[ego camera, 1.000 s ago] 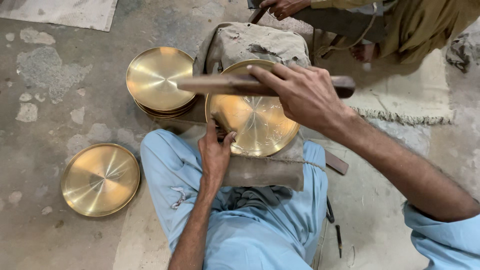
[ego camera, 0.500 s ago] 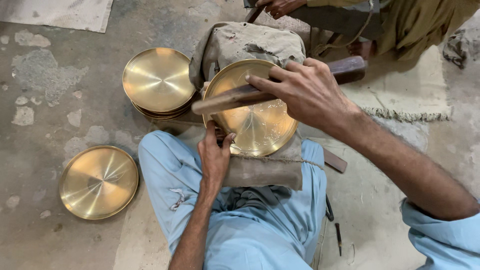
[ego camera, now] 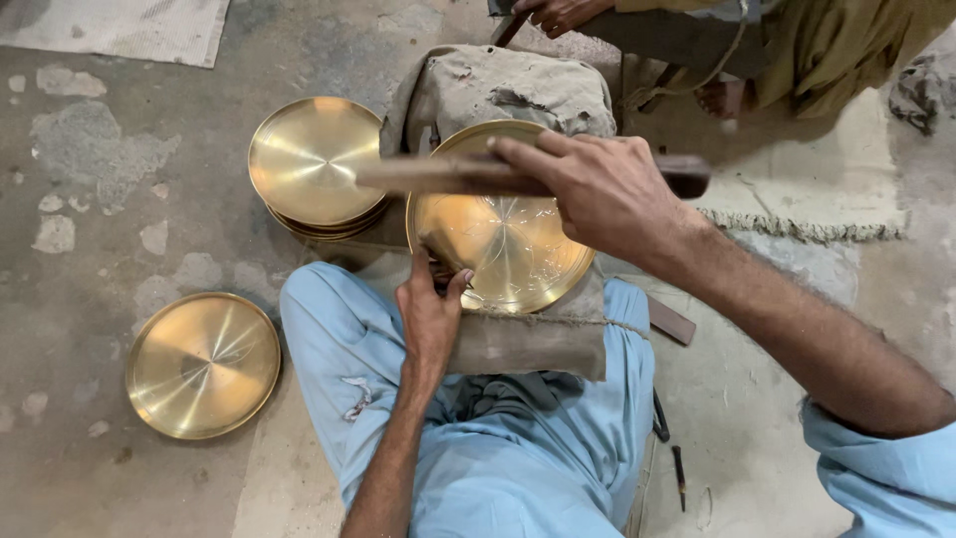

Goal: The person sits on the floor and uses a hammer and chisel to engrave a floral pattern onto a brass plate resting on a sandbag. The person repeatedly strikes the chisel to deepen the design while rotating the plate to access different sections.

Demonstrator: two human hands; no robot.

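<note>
A shiny brass plate point(ego camera: 518, 249) rests tilted on a cloth-covered block point(ego camera: 518, 339) between my knees. My left hand point(ego camera: 430, 309) grips the plate's near-left rim, thumb and fingers on the edge. My right hand point(ego camera: 597, 189) is closed around a long wooden tool point(ego camera: 428, 174), held level across the upper part of the plate with its tip reaching left over the stacked plates.
A stack of brass plates point(ego camera: 314, 159) sits left of the block. One single brass plate point(ego camera: 203, 364) lies on the concrete floor at the lower left. Another person's hand point(ego camera: 558, 12) and foot point(ego camera: 722, 98) are at the top. A frayed mat point(ego camera: 797, 189) lies right.
The wooden tool was level, tilted up at its right end half a second ago, and has swung back to level across the plate. My left hand stays on the rim.
</note>
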